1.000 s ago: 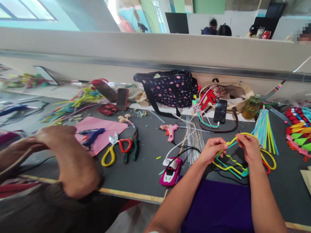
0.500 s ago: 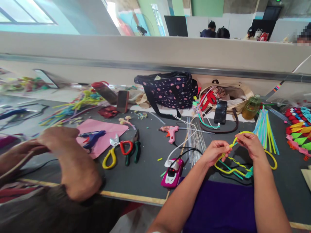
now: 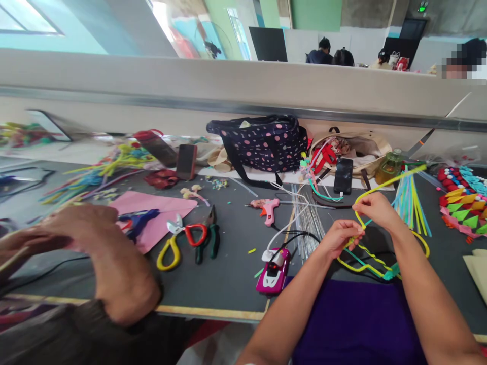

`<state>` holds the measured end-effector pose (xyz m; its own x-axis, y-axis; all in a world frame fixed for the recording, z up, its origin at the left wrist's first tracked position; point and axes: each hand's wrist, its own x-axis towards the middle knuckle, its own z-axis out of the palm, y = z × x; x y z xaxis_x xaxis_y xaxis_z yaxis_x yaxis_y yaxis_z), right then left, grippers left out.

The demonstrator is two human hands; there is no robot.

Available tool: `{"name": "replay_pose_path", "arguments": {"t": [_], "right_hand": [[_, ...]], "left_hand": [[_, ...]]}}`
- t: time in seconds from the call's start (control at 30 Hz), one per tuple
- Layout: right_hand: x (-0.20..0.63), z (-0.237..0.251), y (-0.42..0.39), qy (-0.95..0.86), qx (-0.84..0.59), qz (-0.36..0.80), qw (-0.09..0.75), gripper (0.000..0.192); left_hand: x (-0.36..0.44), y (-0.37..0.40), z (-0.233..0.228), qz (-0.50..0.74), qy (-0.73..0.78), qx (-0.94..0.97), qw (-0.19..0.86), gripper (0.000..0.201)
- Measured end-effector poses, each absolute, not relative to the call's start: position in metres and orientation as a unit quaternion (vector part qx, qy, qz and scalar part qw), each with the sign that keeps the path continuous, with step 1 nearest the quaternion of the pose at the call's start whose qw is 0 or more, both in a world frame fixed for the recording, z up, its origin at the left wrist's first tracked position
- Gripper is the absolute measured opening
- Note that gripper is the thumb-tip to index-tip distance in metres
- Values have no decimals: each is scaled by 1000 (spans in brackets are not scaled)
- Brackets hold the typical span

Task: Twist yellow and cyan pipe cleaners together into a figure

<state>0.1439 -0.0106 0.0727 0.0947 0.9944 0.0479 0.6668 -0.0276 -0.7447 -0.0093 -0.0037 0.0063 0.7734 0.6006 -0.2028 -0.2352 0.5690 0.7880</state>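
My left hand (image 3: pixel 344 238) and right hand (image 3: pixel 376 209) pinch yellow stem (image 3: pixel 391 181) right of glue gun (image 3: pixel 269 208); overpulling may loosen any hidden twist.

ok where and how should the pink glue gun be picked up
Probably best by the handle, coming from the wearer's near right side: the pink glue gun lies on its side, handle toward the wearer, nozzle pointing left, away from that grip.
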Motion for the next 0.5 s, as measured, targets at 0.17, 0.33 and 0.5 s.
{"name": "replay_pose_path", "arguments": {"t": [0.17,0.33,0.5], "right_hand": [[119,94,-10,-670,-715,131,153,23],[106,99,-12,-680,-714,125,112,21],[87,96,-24,-734,-673,1,94,19]], "left_hand": [[-9,-6,6,258,235,400,847,30],[-9,-5,5,264,221,394,852,33],[-3,-4,-1,311,250,348,848,26]]}}
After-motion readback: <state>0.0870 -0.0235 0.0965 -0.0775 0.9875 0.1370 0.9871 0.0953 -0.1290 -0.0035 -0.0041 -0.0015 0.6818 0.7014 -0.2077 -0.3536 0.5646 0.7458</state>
